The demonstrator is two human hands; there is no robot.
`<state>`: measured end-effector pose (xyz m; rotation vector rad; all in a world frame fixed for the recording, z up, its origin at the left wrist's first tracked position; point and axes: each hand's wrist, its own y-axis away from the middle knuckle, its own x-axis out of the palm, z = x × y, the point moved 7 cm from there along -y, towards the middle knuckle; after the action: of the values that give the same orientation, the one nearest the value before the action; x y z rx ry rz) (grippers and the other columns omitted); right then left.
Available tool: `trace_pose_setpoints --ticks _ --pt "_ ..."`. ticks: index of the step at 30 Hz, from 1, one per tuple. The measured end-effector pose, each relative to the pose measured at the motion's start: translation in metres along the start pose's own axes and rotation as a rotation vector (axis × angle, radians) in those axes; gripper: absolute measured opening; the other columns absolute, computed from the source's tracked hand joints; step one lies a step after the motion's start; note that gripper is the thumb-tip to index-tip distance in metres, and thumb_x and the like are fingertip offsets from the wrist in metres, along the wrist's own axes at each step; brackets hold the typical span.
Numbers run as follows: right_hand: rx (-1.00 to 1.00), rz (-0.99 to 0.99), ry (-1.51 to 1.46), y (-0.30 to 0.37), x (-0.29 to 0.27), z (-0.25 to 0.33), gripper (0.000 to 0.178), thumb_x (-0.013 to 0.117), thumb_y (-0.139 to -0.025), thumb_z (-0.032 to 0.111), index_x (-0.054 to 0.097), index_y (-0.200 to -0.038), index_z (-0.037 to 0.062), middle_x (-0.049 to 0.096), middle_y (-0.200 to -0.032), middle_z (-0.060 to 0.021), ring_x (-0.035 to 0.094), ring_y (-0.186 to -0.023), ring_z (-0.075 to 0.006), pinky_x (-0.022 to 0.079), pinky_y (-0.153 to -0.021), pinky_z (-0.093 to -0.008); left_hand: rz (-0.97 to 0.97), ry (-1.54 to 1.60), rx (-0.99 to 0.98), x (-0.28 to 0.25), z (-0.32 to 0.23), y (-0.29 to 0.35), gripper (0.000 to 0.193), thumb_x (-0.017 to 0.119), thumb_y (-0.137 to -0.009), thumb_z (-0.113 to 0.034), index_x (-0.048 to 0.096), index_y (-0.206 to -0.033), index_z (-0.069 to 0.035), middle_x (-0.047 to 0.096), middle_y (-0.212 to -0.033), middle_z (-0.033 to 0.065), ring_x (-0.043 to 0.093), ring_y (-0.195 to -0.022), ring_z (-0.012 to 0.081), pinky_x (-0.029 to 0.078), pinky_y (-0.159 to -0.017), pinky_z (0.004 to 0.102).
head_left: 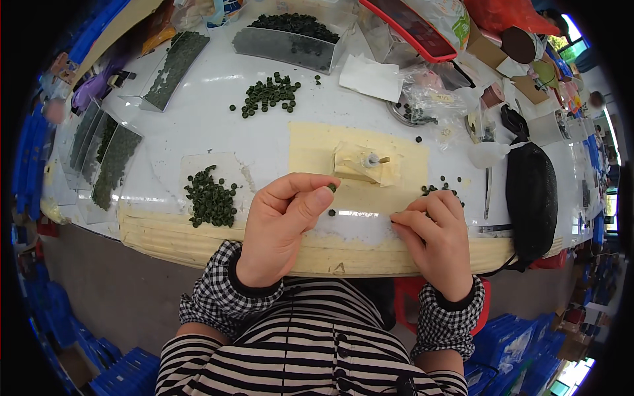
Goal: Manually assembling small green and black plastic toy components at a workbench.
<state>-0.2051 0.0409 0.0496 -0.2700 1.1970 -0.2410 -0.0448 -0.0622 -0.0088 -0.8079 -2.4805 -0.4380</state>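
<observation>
My left hand pinches a small dark green round piece between thumb and forefinger, held just left of a taped block with a metal pin. My right hand rests on the white table near its front edge, fingers curled, fingertips pressed down; I cannot see anything in it. One loose green piece lies between the hands. A few more green pieces lie just beyond my right hand.
A heap of green pieces lies on a clear sheet left of my left hand; another heap lies farther back. Clear trays of pieces stand at the back and left. A black pouch lies at right.
</observation>
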Motion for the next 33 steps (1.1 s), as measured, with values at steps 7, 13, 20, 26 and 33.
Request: trace_pose_setpoints --ticks 7,13,20,26,33 --pt "-0.057 -0.055 0.063 0.002 0.005 0.003 0.013 0.074 -0.071 0.006 0.065 -0.081 0.0051 0.057 -0.082 -0.0043 0.054 -0.087 -0.0256 0.045 -0.079 -0.0389 -0.005 -0.085 0.087 0.002 -0.006 0.002 0.019 0.066 -0.090 -0.003 0.068 -0.108 0.002 0.041 -0.065 -0.0110 0.033 -0.061 -0.0003 0.036 -0.064 0.0150" --pt "0.100 -0.231 -0.269 0.004 0.003 0.002 0.013 0.071 -0.071 -0.004 0.062 -0.078 0.0029 0.060 -0.078 -0.0080 0.059 -0.074 -0.0250 0.047 -0.067 -0.0318 -0.012 -0.322 0.244 0.003 -0.014 0.005 0.019 0.069 -0.087 -0.001 0.071 -0.106 -0.001 0.033 -0.063 -0.0103 0.031 -0.059 0.0002 0.033 -0.059 0.0165" --pt "0.224 -0.326 -0.881 -0.003 0.012 0.015 0.009 0.069 -0.081 -0.005 0.064 -0.088 -0.0018 0.067 -0.084 -0.0068 0.062 -0.076 -0.0123 0.048 -0.069 -0.0235 0.017 -0.487 0.384 0.010 -0.021 0.011 0.025 0.075 -0.080 0.003 0.073 -0.103 -0.004 0.033 -0.062 -0.0073 0.033 -0.057 0.0031 0.030 -0.055 0.0189" --pt "0.395 -0.262 -1.284 -0.007 0.037 0.019 0.007 0.065 -0.090 0.001 0.062 -0.095 -0.0025 0.064 -0.091 -0.0047 0.059 -0.085 -0.0101 0.048 -0.079 -0.0235 0.052 -0.523 0.461 0.014 -0.024 0.014 0.024 0.077 -0.077 0.003 0.074 -0.099 -0.005 0.034 -0.060 -0.0067 0.032 -0.056 0.0040 0.027 -0.053 0.0203" --pt "0.329 -0.288 -1.254 -0.009 0.045 0.022 0.007 0.064 -0.091 0.002 0.061 -0.096 -0.0029 0.062 -0.092 -0.0052 0.059 -0.086 -0.0102 0.048 -0.079 -0.0237 0.044 -0.557 0.497 0.015 -0.025 0.015 0.025 0.077 -0.076 0.003 0.075 -0.099 -0.006 0.035 -0.058 -0.0061 0.031 -0.055 0.0045 0.025 -0.052 0.0213"
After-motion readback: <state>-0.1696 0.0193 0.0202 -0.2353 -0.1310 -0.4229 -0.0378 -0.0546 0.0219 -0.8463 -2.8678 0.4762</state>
